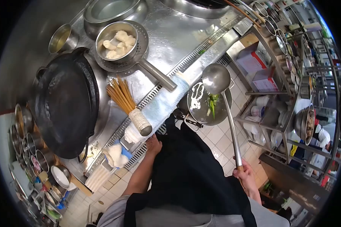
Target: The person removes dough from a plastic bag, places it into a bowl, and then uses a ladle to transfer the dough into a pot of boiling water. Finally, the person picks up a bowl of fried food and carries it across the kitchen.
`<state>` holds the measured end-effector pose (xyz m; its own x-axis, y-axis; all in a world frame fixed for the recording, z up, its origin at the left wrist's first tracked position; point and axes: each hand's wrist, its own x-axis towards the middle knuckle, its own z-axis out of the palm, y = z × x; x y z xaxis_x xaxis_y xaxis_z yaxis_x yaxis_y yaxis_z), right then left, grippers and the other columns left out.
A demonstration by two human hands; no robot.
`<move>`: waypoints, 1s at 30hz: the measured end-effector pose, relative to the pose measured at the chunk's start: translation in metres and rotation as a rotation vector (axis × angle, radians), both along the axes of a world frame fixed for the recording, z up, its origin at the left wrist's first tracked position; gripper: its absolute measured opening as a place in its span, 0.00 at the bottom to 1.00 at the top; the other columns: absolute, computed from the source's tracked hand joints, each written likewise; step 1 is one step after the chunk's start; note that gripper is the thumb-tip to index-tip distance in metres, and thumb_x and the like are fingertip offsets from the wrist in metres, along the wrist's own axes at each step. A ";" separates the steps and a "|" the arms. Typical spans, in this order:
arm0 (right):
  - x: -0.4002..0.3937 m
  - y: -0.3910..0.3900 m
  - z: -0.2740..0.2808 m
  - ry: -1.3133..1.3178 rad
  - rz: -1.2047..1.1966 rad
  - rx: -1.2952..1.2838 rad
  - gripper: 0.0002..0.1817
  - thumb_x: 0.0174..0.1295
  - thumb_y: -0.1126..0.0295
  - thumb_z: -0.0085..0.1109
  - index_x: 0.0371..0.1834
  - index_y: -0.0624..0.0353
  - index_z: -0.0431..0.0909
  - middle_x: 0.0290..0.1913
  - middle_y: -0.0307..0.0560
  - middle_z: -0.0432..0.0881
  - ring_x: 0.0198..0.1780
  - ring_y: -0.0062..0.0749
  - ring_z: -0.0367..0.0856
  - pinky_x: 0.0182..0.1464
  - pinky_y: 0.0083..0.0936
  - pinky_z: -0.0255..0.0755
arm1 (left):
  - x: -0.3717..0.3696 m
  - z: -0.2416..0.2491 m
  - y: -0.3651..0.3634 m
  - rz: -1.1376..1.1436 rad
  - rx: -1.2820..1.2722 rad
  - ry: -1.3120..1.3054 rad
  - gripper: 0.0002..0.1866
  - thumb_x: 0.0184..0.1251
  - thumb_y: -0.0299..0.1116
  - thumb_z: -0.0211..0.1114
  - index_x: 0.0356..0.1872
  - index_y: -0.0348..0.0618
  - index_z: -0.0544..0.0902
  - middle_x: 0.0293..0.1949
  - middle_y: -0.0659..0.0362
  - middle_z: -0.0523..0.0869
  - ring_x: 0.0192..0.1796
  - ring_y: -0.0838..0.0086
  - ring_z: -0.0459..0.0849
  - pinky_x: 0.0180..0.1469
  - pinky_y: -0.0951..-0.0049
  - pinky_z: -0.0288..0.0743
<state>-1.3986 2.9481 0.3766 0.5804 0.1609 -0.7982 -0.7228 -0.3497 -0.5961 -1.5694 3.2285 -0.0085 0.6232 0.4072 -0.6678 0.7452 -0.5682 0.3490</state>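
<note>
My right hand (245,174) is wrapped round the wooden end of a long-handled ladle (216,78). The ladle's bowl hangs over a metal pan (209,108) that holds green vegetable pieces and some white matter. Down by the stove's front edge is my left hand (154,145), near a folded white cloth (132,134); its fingers are mostly hidden, so any grip cannot be made out. A bamboo brush (121,94) with a wrapped handle lies across the edge. Pale pieces sit in a bowl (116,41) on a perforated strainer (142,60).
A large black wok (66,106) is on the stove at the left. Metal pots (63,39) stand behind it. Shelving (267,92) with boxes and dishes is at the right. A person in white (323,137) is at the far right.
</note>
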 end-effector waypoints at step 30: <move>-0.029 -0.026 -0.070 0.529 -0.529 0.658 0.25 0.67 0.73 0.49 0.67 0.52 0.62 0.19 0.36 0.62 0.10 0.18 0.58 0.07 0.19 0.55 | 0.004 0.014 0.018 -0.076 -0.055 0.119 0.52 0.55 0.45 0.67 0.74 0.35 0.46 0.76 0.46 0.49 0.77 0.55 0.48 0.77 0.62 0.44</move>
